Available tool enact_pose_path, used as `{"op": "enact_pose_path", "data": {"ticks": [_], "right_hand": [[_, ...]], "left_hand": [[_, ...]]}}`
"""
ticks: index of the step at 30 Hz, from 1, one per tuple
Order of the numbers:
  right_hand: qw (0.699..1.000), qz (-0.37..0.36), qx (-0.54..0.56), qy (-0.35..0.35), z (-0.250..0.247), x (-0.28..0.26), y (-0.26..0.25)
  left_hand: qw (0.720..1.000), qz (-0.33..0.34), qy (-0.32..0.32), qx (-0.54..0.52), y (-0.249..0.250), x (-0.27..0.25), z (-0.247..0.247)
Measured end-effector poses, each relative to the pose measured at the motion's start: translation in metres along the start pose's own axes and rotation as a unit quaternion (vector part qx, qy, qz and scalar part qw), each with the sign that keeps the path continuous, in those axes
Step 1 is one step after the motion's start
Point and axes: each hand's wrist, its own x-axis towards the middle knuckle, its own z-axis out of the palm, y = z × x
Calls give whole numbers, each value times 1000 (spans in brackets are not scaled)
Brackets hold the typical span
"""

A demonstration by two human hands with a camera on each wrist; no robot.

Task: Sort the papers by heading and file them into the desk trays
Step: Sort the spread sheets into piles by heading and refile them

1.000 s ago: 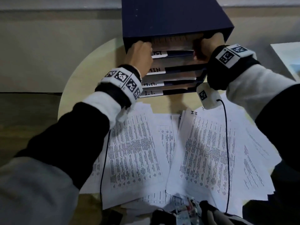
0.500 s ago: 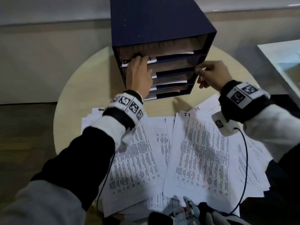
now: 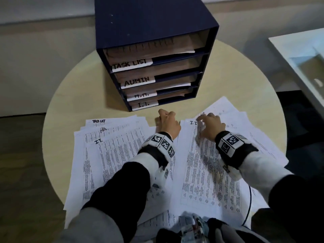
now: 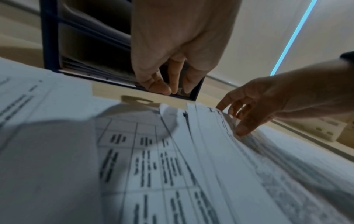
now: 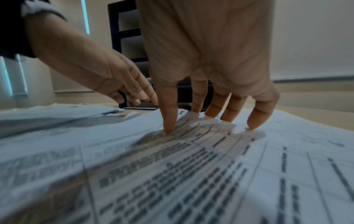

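on the round bench (image 3: 73, 95), below the dark blue desk trays (image 3: 157, 55), the spread papers (image 3: 112, 155) lie flat, the left hand (image 3: 169, 122) loosely curled with an empty grip, the right hand (image 3: 212, 126) pressing straight fingertips (image 5: 168, 128) onto an i.t. sheet (image 3: 208, 165).

one tray unit (image 3: 150, 28), four labels, two hands

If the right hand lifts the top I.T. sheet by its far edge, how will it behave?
The I.T. sheet is thin, so it will probably droop. It lies loose on other papers, so it may slide or drag one along under the right hand.
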Motion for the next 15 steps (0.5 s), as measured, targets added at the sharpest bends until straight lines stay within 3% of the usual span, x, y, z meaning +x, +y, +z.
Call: {"op": "enact_pose_path", "data": {"ticks": [3, 6, 10, 15], "right_hand": [[1000, -20, -6, 21, 7, -4, 6], [995, -57, 17, 84, 16, -9, 9], [993, -76, 3, 93, 23, -14, 15], [965, -175, -56, 186, 32, -24, 20]], "left_hand": [[999, 6, -31, -14, -2, 4, 9], [998, 3, -48, -44, -2, 9, 11], [995, -17, -43, -91, -4, 10, 13], [992, -35, -49, -113, -11, 13, 13]]}}
